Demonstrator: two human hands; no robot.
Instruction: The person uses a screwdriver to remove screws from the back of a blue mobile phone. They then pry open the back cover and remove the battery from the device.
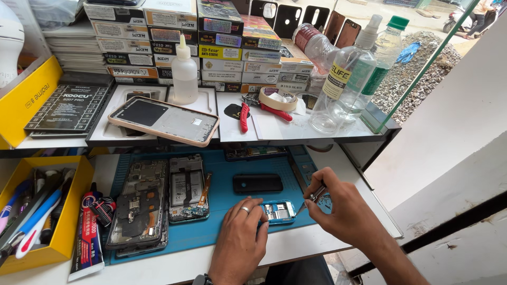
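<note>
A small opened phone (280,211) with its circuit board showing lies on the blue work mat (222,195). My left hand (240,232), a ring on one finger, presses down on the phone's left end. My right hand (343,203) pinches metal tweezers (311,199), whose tip points at the phone's right end. A black rectangular part (257,182) lies on the mat just beyond the phone.
Two larger opened phones (186,187) (138,203) lie at the mat's left. A yellow tool tray (58,221) and glue tubes (87,232) sit far left. The raised shelf holds a phone frame (163,120), red cutters (244,116), a tape roll (277,98), bottles (343,79) and stacked boxes (211,42).
</note>
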